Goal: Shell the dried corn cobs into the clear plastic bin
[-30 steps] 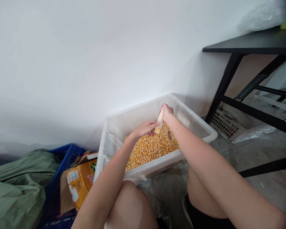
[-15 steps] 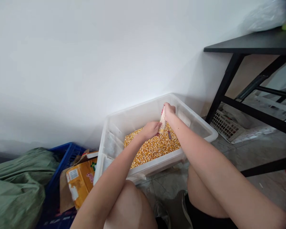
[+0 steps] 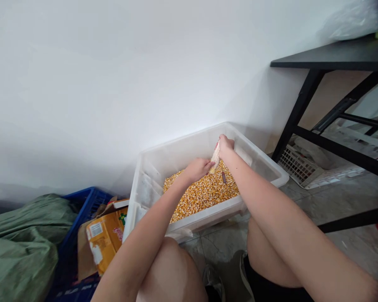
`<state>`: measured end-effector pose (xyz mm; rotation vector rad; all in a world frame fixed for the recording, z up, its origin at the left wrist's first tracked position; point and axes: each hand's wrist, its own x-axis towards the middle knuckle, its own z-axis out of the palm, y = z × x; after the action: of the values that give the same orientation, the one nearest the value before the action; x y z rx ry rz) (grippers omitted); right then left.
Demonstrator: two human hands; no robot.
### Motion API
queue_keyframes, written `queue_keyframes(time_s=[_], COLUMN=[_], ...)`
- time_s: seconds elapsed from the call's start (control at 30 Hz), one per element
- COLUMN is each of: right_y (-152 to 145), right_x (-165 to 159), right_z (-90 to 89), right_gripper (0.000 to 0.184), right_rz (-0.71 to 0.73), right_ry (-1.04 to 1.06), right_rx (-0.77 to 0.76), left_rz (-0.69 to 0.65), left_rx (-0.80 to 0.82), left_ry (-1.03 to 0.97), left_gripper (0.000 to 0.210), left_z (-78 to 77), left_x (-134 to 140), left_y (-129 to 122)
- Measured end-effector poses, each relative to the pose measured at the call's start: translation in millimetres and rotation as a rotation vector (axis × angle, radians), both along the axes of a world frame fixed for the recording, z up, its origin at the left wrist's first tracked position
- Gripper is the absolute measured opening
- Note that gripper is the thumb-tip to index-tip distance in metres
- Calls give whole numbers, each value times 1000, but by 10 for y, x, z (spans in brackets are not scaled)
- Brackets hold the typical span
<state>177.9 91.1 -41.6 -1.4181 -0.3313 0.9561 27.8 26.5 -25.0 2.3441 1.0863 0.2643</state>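
A pale corn cob (image 3: 215, 158), mostly bare of kernels, slants over the corn kernels (image 3: 204, 195) in a translucent white plastic bin (image 3: 185, 143). My right hand (image 3: 226, 146) is wrapped round its upper end. At its lower end, the fingers of my left hand (image 3: 198, 168) close against the cob from the left. Part of the cob is hidden by my fingers. A small dark brown strip (image 3: 223, 178) lies on the kernels just below my right hand.
A black table (image 3: 334, 56) stands at the right, with a white plastic basket (image 3: 299, 165) under it. Left of the bin are a torn orange cardboard box (image 3: 105, 239), a blue crate (image 3: 85, 199) and green cloth (image 3: 25, 235). A white wall rises behind.
Both hands have shifted very slightly. The lower end of the cob looks barer of yellow kernels, and my left hand sits a little higher on it.
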Motion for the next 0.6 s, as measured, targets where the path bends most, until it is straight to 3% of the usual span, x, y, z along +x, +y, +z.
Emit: queue_keyframes(time_s=[0.17, 0.27, 0.6], right_y=[-32, -42, 15], right_x=[-15, -8, 82], right_z=[8, 2, -38], right_gripper=[11, 12, 17], right_rz=[-53, -58, -152], right_ry=[-3, -11, -65], right_rx=[-27, -34, -121], left_rz=[6, -29, 94], left_rx=[-177, -86, 289], left_ry=[-76, -14, 205], left_gripper=[50, 45, 61], left_z=[-6, 7, -103], left_x=[-55, -26, 212], left_y=[0, -32, -190])
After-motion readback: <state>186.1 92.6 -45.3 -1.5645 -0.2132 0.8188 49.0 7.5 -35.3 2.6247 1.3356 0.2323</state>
